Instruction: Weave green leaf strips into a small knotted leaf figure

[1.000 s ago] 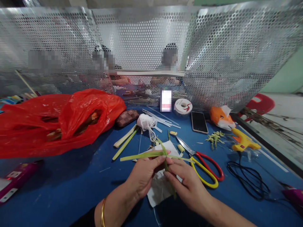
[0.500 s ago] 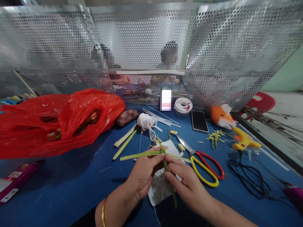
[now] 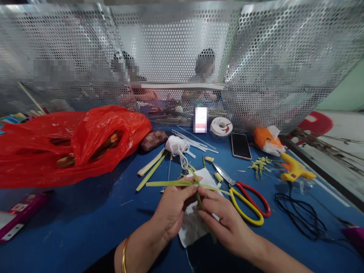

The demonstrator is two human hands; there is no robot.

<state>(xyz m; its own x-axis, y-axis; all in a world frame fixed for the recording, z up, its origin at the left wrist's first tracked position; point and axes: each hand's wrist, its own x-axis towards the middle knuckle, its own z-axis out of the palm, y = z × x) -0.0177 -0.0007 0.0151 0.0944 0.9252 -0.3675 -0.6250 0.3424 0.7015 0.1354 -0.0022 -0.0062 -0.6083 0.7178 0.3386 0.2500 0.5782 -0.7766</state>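
Flat green leaf strips (image 3: 167, 183) cross one another between my two hands, some pointing left and right, one up and one down toward me. My left hand (image 3: 173, 206) is closed in a pinch on them at the crossing. My right hand (image 3: 220, 214) is closed on the strip that runs downward, its thumb pressed along it. A white cloth or paper sheet (image 3: 193, 227) lies beneath both hands. Just right of my right hand rest open scissors (image 3: 231, 182) with one red and one yellow handle. The strips' far ends are partly hidden by my fingers.
A red plastic bag (image 3: 85, 151) fills the left. White string (image 3: 176, 146), green stalks (image 3: 150, 174), a phone (image 3: 240, 146), a ribbon spool (image 3: 221, 126), a tissue pack (image 3: 267, 140) and a yellow glue gun (image 3: 295, 170) with black cable lie around. A perforated metal screen (image 3: 176, 45) stands behind.
The downward strip has swung slightly right and is more covered by my right hand, which has shifted a little. My left hand keeps its pinch. The view has moved slightly.
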